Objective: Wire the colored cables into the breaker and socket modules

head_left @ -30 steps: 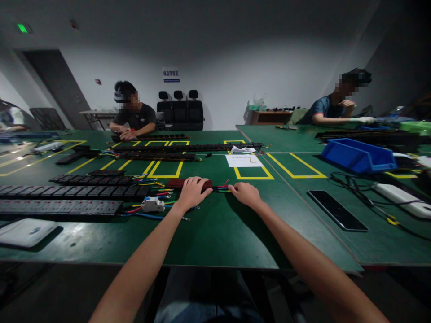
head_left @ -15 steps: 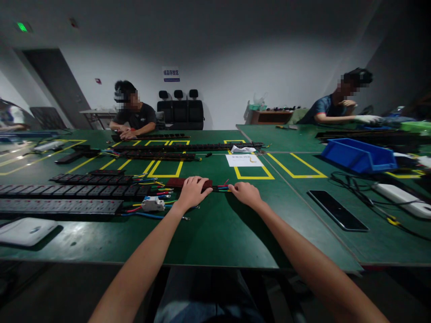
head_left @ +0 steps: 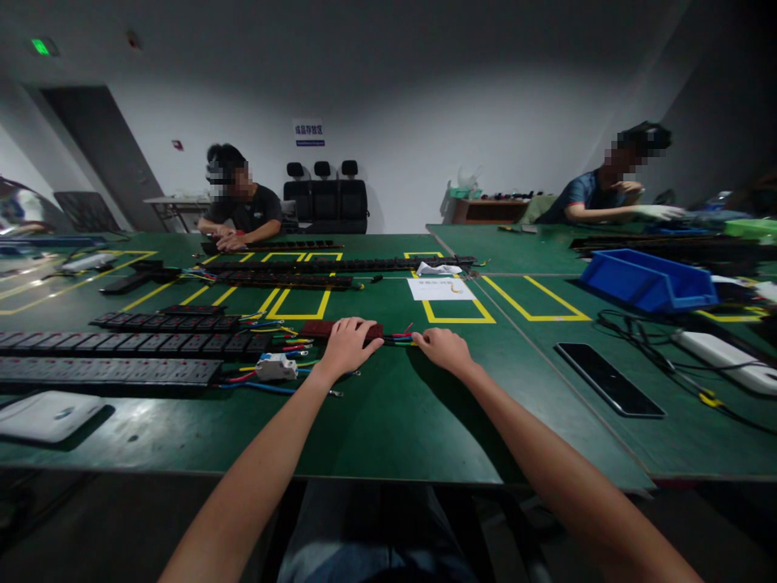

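Note:
My left hand (head_left: pixel 346 350) lies over a dark red strip (head_left: pixel 316 329), its fingers across the top and the thumb along the near side. The strip looks like a short socket-strip piece, but the hand covers much of it. Thin coloured wires (head_left: pixel 397 339), red, blue and green, run out of its right end. My right hand (head_left: pixel 446 352) is closed in a pinch on the ends of these wires. Left of my left hand lie black power strips (head_left: pixel 109 372) with coloured leads, and a grey-white circuit breaker (head_left: pixel 276 367) sits on the nearest leads.
A phone (head_left: pixel 607 379), a white power strip (head_left: pixel 728 360) with black cable and a blue bin (head_left: pixel 649 279) lie to the right. A white box (head_left: pixel 52 415) is at the near left. A paper sheet (head_left: pixel 440 289) lies ahead. Two co-workers sit across the green table (head_left: pixel 388 437).
Both my hands stay in place on the strip and its wires. At the far right, the co-worker's gloved hand has shifted slightly.

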`<state>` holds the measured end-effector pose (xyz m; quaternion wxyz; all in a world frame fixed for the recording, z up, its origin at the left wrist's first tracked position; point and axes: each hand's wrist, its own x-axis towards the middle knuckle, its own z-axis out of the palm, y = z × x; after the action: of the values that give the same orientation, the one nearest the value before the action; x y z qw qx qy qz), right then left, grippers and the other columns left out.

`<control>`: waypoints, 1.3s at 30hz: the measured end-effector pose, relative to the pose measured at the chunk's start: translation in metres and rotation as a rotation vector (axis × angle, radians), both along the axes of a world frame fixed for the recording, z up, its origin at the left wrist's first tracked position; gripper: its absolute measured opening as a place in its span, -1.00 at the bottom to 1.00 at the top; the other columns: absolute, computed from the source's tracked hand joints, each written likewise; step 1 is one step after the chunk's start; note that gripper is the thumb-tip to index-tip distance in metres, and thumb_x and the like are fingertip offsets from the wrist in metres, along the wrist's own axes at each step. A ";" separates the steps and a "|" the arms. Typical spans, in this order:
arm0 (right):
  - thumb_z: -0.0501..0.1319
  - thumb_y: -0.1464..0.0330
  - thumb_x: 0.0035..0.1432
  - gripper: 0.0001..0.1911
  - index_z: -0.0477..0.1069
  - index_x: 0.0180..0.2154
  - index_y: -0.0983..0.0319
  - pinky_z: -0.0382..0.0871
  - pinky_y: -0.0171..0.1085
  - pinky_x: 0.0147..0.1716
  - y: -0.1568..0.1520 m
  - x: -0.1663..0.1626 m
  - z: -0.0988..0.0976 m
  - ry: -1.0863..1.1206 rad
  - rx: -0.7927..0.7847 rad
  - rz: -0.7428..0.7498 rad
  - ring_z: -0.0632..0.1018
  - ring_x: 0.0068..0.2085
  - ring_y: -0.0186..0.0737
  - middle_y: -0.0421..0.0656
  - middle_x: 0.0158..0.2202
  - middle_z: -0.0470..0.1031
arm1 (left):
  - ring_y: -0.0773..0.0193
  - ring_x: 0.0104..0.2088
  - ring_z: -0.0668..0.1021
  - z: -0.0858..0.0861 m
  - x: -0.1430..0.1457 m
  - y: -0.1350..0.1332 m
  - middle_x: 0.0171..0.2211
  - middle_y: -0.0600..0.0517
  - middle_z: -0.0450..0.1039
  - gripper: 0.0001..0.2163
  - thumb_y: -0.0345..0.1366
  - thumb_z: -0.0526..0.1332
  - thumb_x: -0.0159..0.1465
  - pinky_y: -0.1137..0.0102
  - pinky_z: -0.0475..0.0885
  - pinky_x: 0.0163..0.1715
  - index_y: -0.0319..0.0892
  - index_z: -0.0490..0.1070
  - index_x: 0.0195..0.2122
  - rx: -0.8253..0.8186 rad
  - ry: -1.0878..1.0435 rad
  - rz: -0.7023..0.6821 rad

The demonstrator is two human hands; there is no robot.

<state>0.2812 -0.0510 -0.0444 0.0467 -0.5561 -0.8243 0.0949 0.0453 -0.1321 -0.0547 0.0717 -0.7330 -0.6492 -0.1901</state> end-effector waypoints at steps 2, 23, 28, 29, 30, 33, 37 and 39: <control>-0.05 -0.01 0.46 -0.41 0.63 -0.20 0.19 0.41 -0.20 -0.15 0.000 0.000 0.000 0.003 0.002 0.002 0.65 -0.08 0.05 0.04 -0.12 0.65 | -0.07 0.18 0.42 0.000 0.000 0.000 0.14 -0.13 0.45 -0.53 0.07 0.12 0.45 0.05 0.29 0.19 -0.08 0.40 0.24 0.000 -0.002 0.001; -0.05 -0.02 0.46 -0.41 0.63 -0.20 0.18 0.40 -0.19 -0.11 0.004 0.000 -0.004 0.003 -0.001 0.002 0.65 -0.09 0.02 0.04 -0.12 0.65 | -0.06 0.17 0.43 -0.002 -0.001 0.001 0.13 -0.14 0.46 -0.53 0.06 0.12 0.45 0.06 0.29 0.19 -0.10 0.41 0.24 0.013 0.013 0.004; -0.04 -0.01 0.46 -0.43 0.61 -0.23 0.18 0.41 -0.19 -0.15 0.003 0.000 -0.002 0.006 0.011 0.006 0.66 -0.10 0.04 0.02 -0.14 0.65 | -0.06 0.16 0.44 -0.003 -0.001 0.002 0.13 -0.15 0.46 -0.53 0.06 0.12 0.45 0.06 0.29 0.18 -0.10 0.41 0.24 0.014 0.010 0.002; -0.04 -0.01 0.46 -0.43 0.61 -0.24 0.18 0.41 -0.18 -0.15 0.002 0.000 -0.002 0.005 0.010 0.005 0.65 -0.10 0.04 0.02 -0.14 0.65 | -0.06 0.16 0.44 -0.003 -0.001 0.002 0.13 -0.15 0.46 -0.53 0.06 0.12 0.45 0.05 0.29 0.18 -0.10 0.41 0.24 0.015 0.010 0.001; -0.04 -0.01 0.46 -0.43 0.60 -0.23 0.18 0.41 -0.18 -0.15 0.002 0.000 -0.002 0.003 0.009 0.005 0.65 -0.10 0.04 0.02 -0.14 0.65 | -0.06 0.16 0.44 -0.003 -0.001 0.002 0.12 -0.15 0.46 -0.53 0.06 0.12 0.45 0.06 0.29 0.18 -0.10 0.41 0.24 0.015 0.010 0.000; -0.04 -0.01 0.46 -0.43 0.61 -0.23 0.18 0.40 -0.19 -0.13 0.002 0.000 -0.002 0.005 0.003 0.004 0.65 -0.10 0.02 0.02 -0.14 0.65 | -0.06 0.16 0.44 -0.002 -0.001 0.001 0.13 -0.15 0.46 -0.53 0.06 0.12 0.45 0.06 0.29 0.18 -0.10 0.41 0.23 0.012 0.010 -0.002; -0.04 0.00 0.46 -0.42 0.62 -0.21 0.19 0.40 -0.19 -0.14 0.002 0.000 -0.002 0.016 0.008 0.006 0.65 -0.10 0.04 0.04 -0.14 0.65 | -0.05 0.16 0.44 -0.001 -0.001 0.001 0.13 -0.14 0.46 -0.54 0.06 0.12 0.46 0.06 0.29 0.19 -0.10 0.41 0.23 0.011 0.008 -0.003; -0.04 -0.01 0.46 -0.42 0.63 -0.20 0.20 0.40 -0.18 -0.14 0.002 0.000 -0.002 0.012 0.004 0.006 0.65 -0.10 0.05 0.06 -0.14 0.64 | -0.05 0.17 0.44 -0.001 0.000 0.001 0.13 -0.15 0.46 -0.54 0.05 0.12 0.45 0.06 0.29 0.19 -0.11 0.41 0.24 0.011 0.010 0.001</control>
<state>0.2814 -0.0490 -0.0462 0.0525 -0.5530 -0.8259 0.0965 0.0451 -0.1313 -0.0560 0.0789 -0.7332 -0.6482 -0.1899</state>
